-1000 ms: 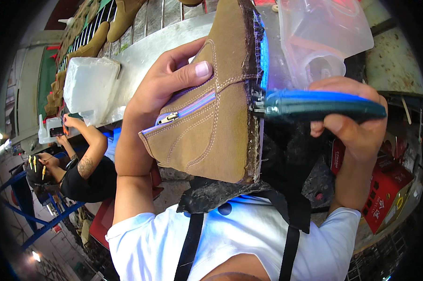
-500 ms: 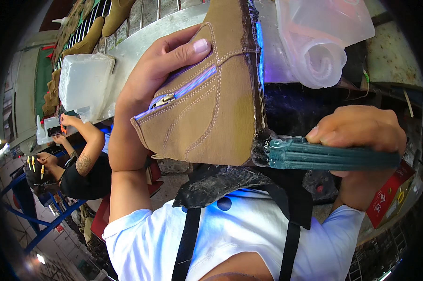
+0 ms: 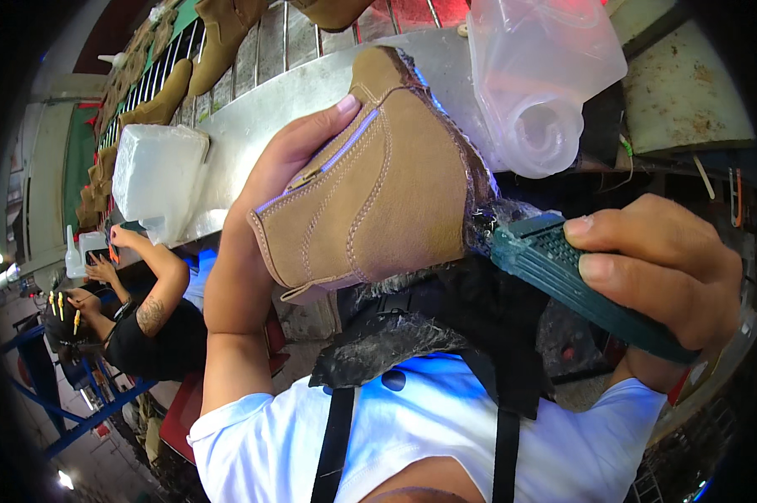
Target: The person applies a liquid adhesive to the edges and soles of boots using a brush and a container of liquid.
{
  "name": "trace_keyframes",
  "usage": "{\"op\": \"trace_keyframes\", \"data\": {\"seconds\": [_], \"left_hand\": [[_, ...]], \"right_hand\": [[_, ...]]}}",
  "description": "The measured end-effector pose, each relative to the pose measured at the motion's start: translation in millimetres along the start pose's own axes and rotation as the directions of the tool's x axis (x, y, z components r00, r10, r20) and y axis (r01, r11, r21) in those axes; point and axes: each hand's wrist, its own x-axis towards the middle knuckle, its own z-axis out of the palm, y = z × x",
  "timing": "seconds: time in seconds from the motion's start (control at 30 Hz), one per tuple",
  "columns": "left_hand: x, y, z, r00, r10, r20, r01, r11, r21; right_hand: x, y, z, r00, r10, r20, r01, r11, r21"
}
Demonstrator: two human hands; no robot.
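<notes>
Holding 1 tan boot, the left hand is clasping it beside the zipper; the boot is sitting rightward of that palm, sole side outward. The right hand is gripping 1 green-handled tool, its dark tip touching the heel edge.

Brn boot w/ pale stitch lines, purple zip; dk-grn tool.

Brown boots on a barred rack by a metal bench suggest a footwear workshop.
</notes>
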Motion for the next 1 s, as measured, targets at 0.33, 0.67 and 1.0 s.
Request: {"op": "trace_keyframes", "data": {"seconds": [0.33, 0.67, 1.0], "left_hand": [[-4, -11, 11, 1.0, -0.03, -0.01, 0.026, 0.968, -0.248], [-7, -23, 46, 0.976, 0.06, 0.209, -0.007, 0.97, -0.244], [6, -32, 66, 0.919, 0.11, 0.378, -0.016, 0.97, -0.244]], "right_hand": [[38, 11, -58, 0.92, -0.136, 0.368, 0.17, 0.984, -0.059], [74, 26, -89, 0.83, -0.205, 0.518, 0.115, 0.973, 0.201], [82, 36, -92, 0.844, -0.24, 0.48, 0.084, 0.943, 0.323]]}}
